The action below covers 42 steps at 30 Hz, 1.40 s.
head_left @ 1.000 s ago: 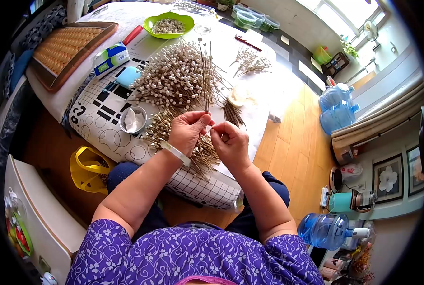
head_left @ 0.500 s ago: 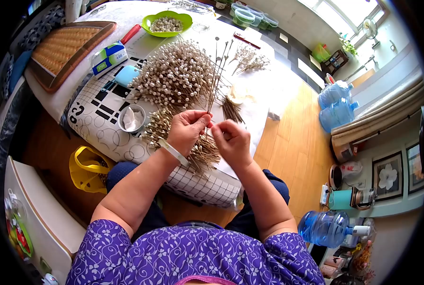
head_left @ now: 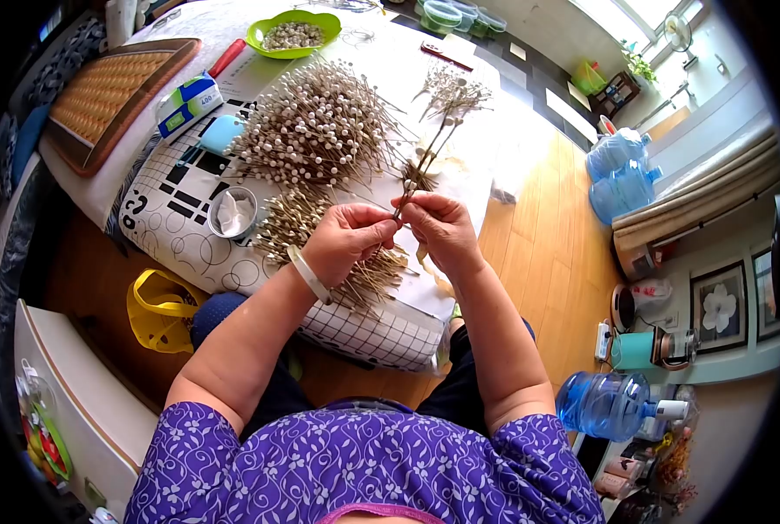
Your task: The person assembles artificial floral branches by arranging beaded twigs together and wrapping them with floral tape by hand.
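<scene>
Thin dark stems with small round heads [head_left: 432, 150] rise tilted to the right from between my hands. My left hand [head_left: 352, 237] pinches their lower part. Touching the same stems from the right, my right hand [head_left: 442, 230] has its fingers closed, and a pale strip [head_left: 433, 272] hangs beneath it. A large heap of white-tipped stems [head_left: 316, 127] lies beyond my hands. Under and beside my left hand is a second heap of beige-tipped stems [head_left: 289, 225]. A small bundle of branched stems [head_left: 456, 94] rests farther back.
On the table [head_left: 206, 262] are a round tin with white material [head_left: 233, 213], a light blue object [head_left: 222, 134], a tissue pack [head_left: 187, 105], a green bowl [head_left: 294, 35] and a red-handled tool [head_left: 227, 58]. A yellow bag [head_left: 158, 314] stands at the left below.
The held stems have tilted to the right and lie closer together. My right hand has moved slightly right and up against them, and the pale strip now hangs in view. The whole view has shifted slightly.
</scene>
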Available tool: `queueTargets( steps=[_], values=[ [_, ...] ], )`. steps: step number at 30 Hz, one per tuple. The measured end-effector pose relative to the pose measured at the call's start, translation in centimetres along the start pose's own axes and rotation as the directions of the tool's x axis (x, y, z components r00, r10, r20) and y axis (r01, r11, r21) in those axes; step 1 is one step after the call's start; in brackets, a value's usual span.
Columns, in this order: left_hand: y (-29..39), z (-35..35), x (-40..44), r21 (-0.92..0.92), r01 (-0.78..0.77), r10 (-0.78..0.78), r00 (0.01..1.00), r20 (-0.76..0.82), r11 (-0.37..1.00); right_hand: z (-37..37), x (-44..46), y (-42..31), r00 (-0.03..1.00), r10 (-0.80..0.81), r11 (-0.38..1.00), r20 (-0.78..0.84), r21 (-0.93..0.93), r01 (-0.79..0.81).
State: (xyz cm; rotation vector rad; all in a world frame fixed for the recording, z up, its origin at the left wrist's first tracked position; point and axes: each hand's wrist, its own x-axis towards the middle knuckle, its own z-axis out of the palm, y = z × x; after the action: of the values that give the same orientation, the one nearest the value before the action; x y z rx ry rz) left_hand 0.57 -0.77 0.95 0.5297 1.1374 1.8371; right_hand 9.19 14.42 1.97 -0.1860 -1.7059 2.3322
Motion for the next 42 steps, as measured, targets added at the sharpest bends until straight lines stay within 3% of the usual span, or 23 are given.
queueTargets(
  steps=[11, 15, 20, 24, 26, 27, 28, 30, 35, 37, 39, 42],
  values=[
    [0.0, -0.6, 0.2, -0.195, 0.12, -0.087, 0.982, 0.168, 0.973, 0.1, -0.3, 0.3, 0.996, -0.01, 0.999, 0.087, 0.054, 0.005],
    [-0.1, -0.5, 0.2, -0.192, 0.14, -0.104, 0.976, 0.189, 0.971, 0.4, -0.4, 0.6, 0.993, -0.09, 0.996, 0.071, 0.035, 0.088],
    [-0.2, 0.4, 0.0, 0.046, -0.067, 0.063, 0.996, 0.066, 0.997, 0.7, -0.5, 1.2, 0.988, -0.155, 0.987, -0.004, -0.047, 0.155],
    [-1.0, 0.3, 0.0, 0.123, -0.125, 0.12, 0.992, 0.045, 0.985, 0.7, -0.3, 2.0, 0.97, -0.219, 0.969, -0.11, -0.139, 0.203],
    [-1.3, 0.8, -0.3, 0.521, -0.336, 0.393, 0.92, 0.001, 0.785, 0.9, -0.2, 2.2, 0.965, -0.226, 0.962, -0.134, -0.185, 0.199],
    [-0.8, 1.1, -0.5, 0.617, -0.435, 0.507, 0.859, 0.067, 0.655, 1.1, -0.1, 2.3, 0.951, -0.26, 0.941, -0.167, -0.263, 0.211],
    [-0.9, 1.0, -0.5, 0.618, -0.433, 0.506, 0.86, 0.066, 0.656, 1.3, 0.0, 2.4, 0.935, -0.296, 0.915, -0.198, -0.34, 0.218],
    [-0.8, 0.8, -0.2, 0.764, -0.506, 0.634, 0.755, 0.168, 0.4, 1.6, -0.2, 2.4, 0.932, -0.293, 0.912, -0.211, -0.354, 0.207],
    [-0.6, 1.0, -0.4, 0.715, -0.399, 0.495, 0.864, 0.085, 0.574, 1.7, -0.2, 2.4, 0.934, -0.297, 0.906, -0.2, -0.367, 0.21],
    [-0.5, 0.9, -0.3, 0.685, -0.354, 0.438, 0.897, 0.057, 0.637, 1.6, -0.3, 2.4, 0.957, -0.217, 0.951, -0.195, -0.264, 0.162],
    [-0.6, 0.8, -0.1, 0.355, -0.138, 0.174, 0.982, -0.071, 0.925, 1.6, -0.4, 2.1, 0.967, -0.173, 0.967, -0.188, -0.218, 0.13],
    [-0.5, 0.6, 0.0, 0.313, -0.13, 0.158, 0.985, -0.066, 0.941, 1.6, -0.3, 1.5, 0.981, -0.134, 0.98, -0.141, -0.168, 0.11]
  ],
)
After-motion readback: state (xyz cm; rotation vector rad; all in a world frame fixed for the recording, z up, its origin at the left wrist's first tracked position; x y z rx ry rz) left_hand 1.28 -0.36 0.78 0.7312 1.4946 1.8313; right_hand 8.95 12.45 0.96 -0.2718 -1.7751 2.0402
